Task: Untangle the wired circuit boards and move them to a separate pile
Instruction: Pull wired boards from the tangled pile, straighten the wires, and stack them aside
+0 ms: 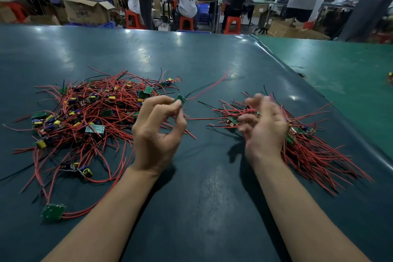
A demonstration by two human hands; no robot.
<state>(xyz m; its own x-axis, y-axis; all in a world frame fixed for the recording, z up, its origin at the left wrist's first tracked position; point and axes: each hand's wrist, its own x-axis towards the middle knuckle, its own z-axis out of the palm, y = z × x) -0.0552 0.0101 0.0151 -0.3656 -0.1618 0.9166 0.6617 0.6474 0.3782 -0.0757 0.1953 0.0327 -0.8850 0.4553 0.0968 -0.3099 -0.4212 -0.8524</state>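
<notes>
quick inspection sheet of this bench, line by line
surface: dark mat, green mat on the right
job's things: tangled pile on the left, sorted pile on the right
clutter: stray board near the left arm
hands: left hand pinches a board; right hand blurred, open above the sorted pile
cables: held board's wires trail away across the mat
surroundings: people on red stools, boxes
</notes>
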